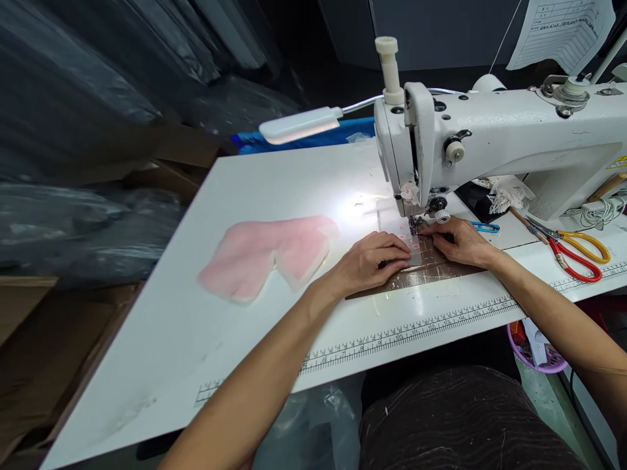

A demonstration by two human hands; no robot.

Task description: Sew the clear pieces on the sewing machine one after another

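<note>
My left hand (379, 260) lies on a sheer whitish piece (389, 219) with small pink marks, just left of the needle. Its fingers reach forward, slightly bent, over the piece's near edge. Close to the presser foot (413, 223) of the white sewing machine (490, 130), my right hand (455, 240) has thumb and forefinger brought together; what is between them, if anything, is too small to tell. Both hands rest over a shiny brown plate (416, 277) on the machine bed. A pink fabric piece (267, 248), with a notch in its near edge, lies flat to the left.
Scissors with red and yellow handles (580, 251) and a blue tool (484, 227) lie right of the needle. White lace (507, 196) sits under the machine arm. A lamp (298, 125) hangs above the white table (161, 352). A ruler strip (382, 344) runs along its front edge.
</note>
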